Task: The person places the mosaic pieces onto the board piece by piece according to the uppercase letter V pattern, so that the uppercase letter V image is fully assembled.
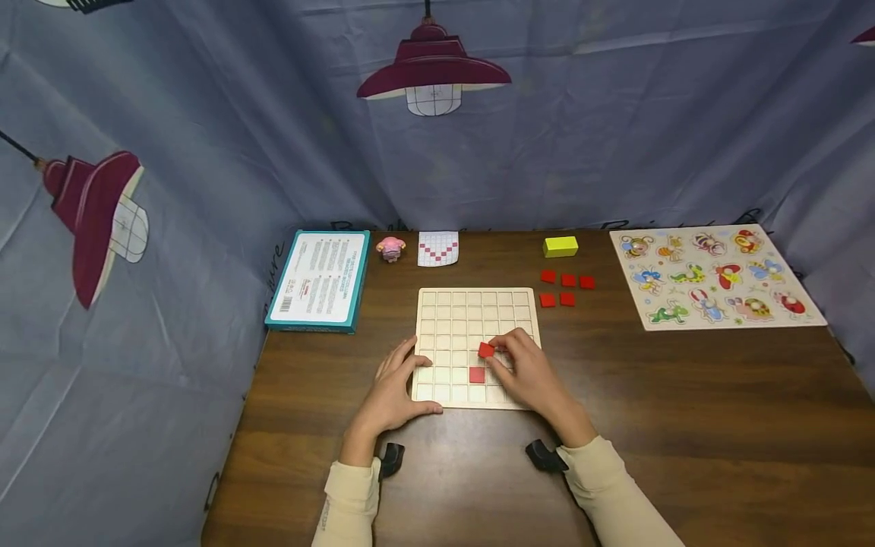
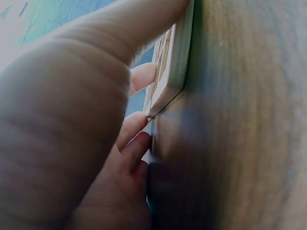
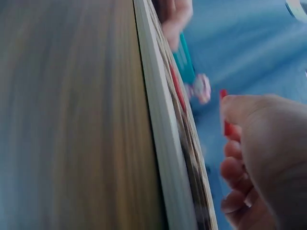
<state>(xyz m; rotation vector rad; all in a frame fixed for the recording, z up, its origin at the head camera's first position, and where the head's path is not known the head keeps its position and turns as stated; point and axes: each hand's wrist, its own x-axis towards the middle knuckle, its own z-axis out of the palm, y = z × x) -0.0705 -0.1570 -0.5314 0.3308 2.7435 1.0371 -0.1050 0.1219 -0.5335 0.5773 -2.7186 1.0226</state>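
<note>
Counting red tiles gives seven: one pinched tile (image 1: 486,349), one laid tile (image 1: 477,375) in a cell of the single gridded board (image 1: 444,338), and five loose tiles (image 1: 568,280) beyond its far right corner. Also here are one yellow block (image 1: 560,247), one pink figure (image 1: 391,248), one patterned card (image 1: 438,249), one teal-edged box (image 1: 317,277) and one puzzle board (image 1: 718,289) picturing twelve little creatures.

The right hand (image 1: 532,372) has thumb and fingertips drawn narrow on the pinched tile, held just above the gridded board. The left hand (image 1: 393,395) spreads wide, thumb at the board's near edge, fingers along its left side.

All this sits on a brown wood-grain desk (image 1: 683,418), with a blue-grey curtain (image 1: 273,99) printed with maroon lamps behind.
</note>
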